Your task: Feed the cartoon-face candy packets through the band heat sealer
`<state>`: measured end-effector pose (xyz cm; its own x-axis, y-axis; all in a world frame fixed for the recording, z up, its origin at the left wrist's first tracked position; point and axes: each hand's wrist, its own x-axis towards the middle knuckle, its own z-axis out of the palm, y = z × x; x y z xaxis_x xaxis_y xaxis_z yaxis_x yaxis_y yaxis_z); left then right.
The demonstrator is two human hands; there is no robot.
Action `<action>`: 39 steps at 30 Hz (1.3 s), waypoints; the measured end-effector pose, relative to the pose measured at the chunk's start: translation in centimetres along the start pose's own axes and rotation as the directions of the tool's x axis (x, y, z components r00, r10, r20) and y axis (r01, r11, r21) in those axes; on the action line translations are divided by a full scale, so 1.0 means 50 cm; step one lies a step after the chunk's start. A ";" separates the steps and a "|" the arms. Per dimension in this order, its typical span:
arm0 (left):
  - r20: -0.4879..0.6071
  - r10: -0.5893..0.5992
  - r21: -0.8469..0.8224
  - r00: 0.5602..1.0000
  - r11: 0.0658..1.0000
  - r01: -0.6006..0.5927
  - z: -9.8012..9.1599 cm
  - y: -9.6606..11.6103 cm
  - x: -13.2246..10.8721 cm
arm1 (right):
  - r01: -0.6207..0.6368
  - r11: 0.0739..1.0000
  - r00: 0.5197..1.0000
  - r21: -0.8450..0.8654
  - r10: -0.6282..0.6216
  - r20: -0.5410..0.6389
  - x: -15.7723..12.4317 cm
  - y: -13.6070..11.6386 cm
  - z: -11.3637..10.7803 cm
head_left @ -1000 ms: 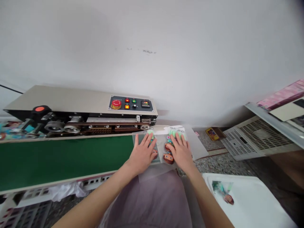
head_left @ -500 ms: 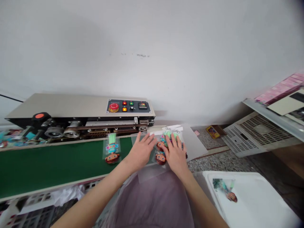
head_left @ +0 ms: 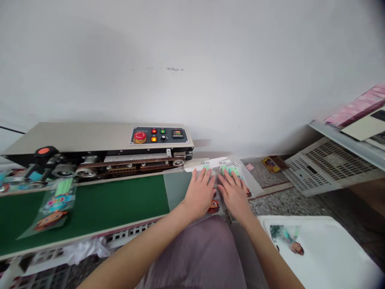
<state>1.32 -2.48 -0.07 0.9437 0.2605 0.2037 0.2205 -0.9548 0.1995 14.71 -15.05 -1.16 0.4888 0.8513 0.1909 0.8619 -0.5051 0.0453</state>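
My left hand (head_left: 199,193) lies palm down with fingers stretched out over a bagged keychain (head_left: 213,206). That keychain has a cartoon head, a green strap and metal rings; my fingers cover its middle. My right hand (head_left: 236,196) rests flat, fingers apart, on several similar keychains (head_left: 237,170) in clear bags, their rings pointing towards the wall. Both hands are at the right end of a green conveyor belt (head_left: 120,198). Another bagged keychain (head_left: 58,202) sits far left on the belt, partly by the rollers.
A sealing machine (head_left: 90,134) with a red stop button (head_left: 140,137) and lit switches runs along the wall behind the belt. A white tub lid (head_left: 325,257) at lower right bears a bagged keychain (head_left: 290,241). A grey plastic crate (head_left: 319,168) is at right.
The bagged keychain on the belt has travelled left. My left hand has moved right onto one keychain; my right hand has shifted slightly right, and the keychains under the hands are now spread apart.
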 end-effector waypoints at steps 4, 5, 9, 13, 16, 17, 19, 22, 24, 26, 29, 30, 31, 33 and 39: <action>0.042 -0.032 0.000 0.999 0.999 0.032 0.032 -0.015 -0.012 | 0.036 0.999 0.999 0.012 -0.036 0.024 -0.017 -0.023 0.001; 0.034 -0.048 0.007 0.998 0.999 0.048 0.034 -0.022 -0.022 | 0.034 0.999 0.999 0.006 -0.034 0.029 -0.020 -0.026 0.002; 0.001 -0.109 0.029 0.994 0.994 0.109 0.028 -0.054 -0.065 | 0.005 1.000 0.999 -0.010 -0.004 0.043 -0.015 -0.043 0.003; -0.008 -0.157 0.065 0.988 0.985 0.157 0.017 -0.083 -0.104 | -0.022 1.000 0.999 0.001 0.022 0.049 0.011 -0.082 0.002; -0.004 -0.202 0.098 0.979 0.975 0.201 0.003 -0.106 -0.126 | -0.030 0.999 0.999 0.013 0.029 0.036 0.029 -0.110 0.001; -0.004 -0.226 0.111 0.974 0.968 0.225 -0.004 -0.113 -0.131 | -0.024 1.000 0.999 0.016 0.023 0.031 0.032 -0.114 -0.001; -0.010 -0.279 0.135 0.960 0.951 0.278 -0.020 -0.120 -0.132 | -0.011 1.000 1.000 0.019 0.011 0.024 0.033 -0.114 -0.007; -0.004 -0.264 0.115 0.965 0.958 0.262 -0.035 -0.108 -0.115 | -0.014 1.000 1.000 0.021 0.014 0.004 0.030 -0.098 -0.020; 0.013 -0.176 0.054 0.984 0.983 0.175 -0.030 -0.088 -0.098 | -0.001 0.999 1.000 0.037 0.001 0.001 0.036 -0.091 -0.028; 0.020 -0.098 -0.005 0.995 0.995 0.099 -0.014 -0.066 -0.084 | 0.023 0.997 1.000 0.070 -0.025 0.015 0.053 -0.092 -0.030; 0.029 -0.061 -0.036 0.998 0.997 0.062 0.020 -0.047 -0.079 | 0.031 0.993 0.998 0.116 -0.037 0.054 0.089 -0.105 -0.023; 0.030 -0.058 -0.033 0.998 0.998 0.059 0.029 -0.045 -0.081 | 0.019 0.991 0.998 0.130 -0.027 0.063 0.101 -0.111 -0.020; 0.030 -0.057 -0.027 0.998 0.998 0.058 0.038 -0.045 -0.083 | 0.006 0.989 0.998 0.146 -0.016 0.067 0.111 -0.115 -0.016; 0.022 -0.059 -0.013 0.998 0.998 0.059 0.048 -0.047 -0.088 | -0.018 0.983 0.998 0.185 0.006 0.065 0.123 -0.119 -0.008; 0.007 -0.072 -0.024 0.997 0.997 0.072 0.049 -0.046 -0.092 | -0.108 0.959 0.994 0.261 0.097 0.053 0.115 -0.110 0.007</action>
<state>-2.94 -1.82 -3.82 0.9272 0.3275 0.1816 0.2819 -0.9297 0.2370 12.80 -7.34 -0.65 0.5766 0.8046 0.1422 0.8095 -0.5389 -0.2329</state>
